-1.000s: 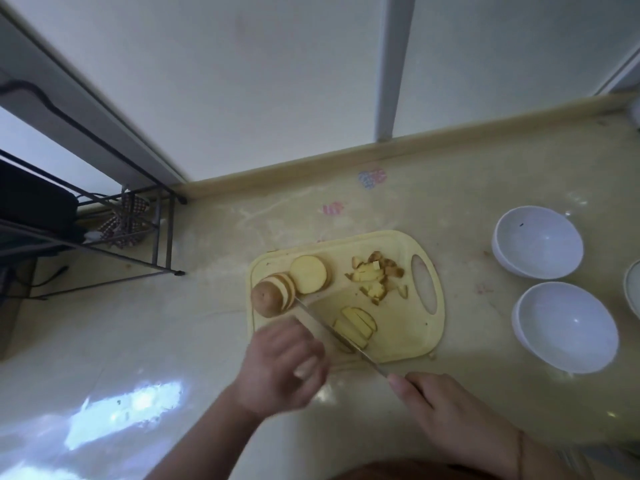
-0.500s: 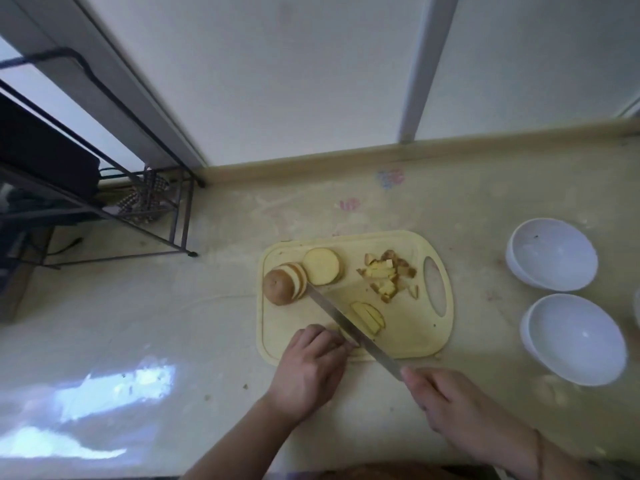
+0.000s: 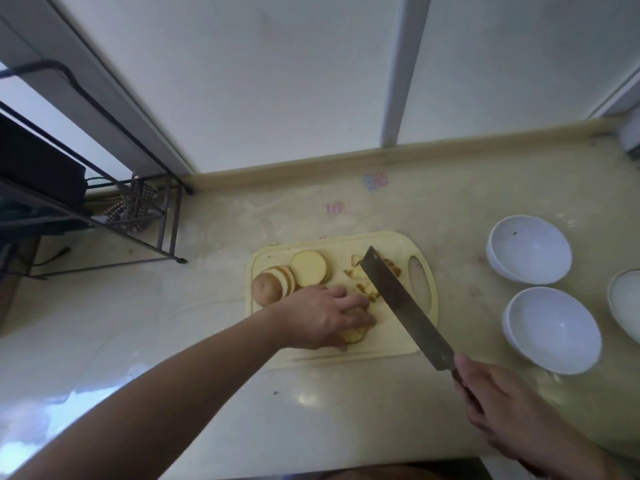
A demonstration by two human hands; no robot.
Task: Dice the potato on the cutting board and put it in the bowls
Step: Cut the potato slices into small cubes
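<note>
A pale yellow cutting board (image 3: 394, 344) lies on the counter. At its left end sits the potato end with several round slices (image 3: 273, 284) leaning on it, and one flat slice (image 3: 309, 268) lies beside them. My left hand (image 3: 322, 317) rests over potato slices (image 3: 353, 336) near the board's front, fingers curled on them. Diced pieces (image 3: 370, 289) lie at the board's middle right, partly behind the blade. My right hand (image 3: 505, 414) grips the handle of a cleaver (image 3: 405, 303), whose blade is lifted above the board. Two white bowls (image 3: 528, 249) (image 3: 552, 329) stand to the right.
A third white bowl (image 3: 627, 299) is cut off at the right edge. A black wire rack (image 3: 114, 216) stands on the counter at the left. A wall and a raised counter lip (image 3: 346, 161) run behind the board.
My left hand moved forward onto the slices at the board's front. The cleaver swung up and to the right, off the slices and over the diced pieces.
</note>
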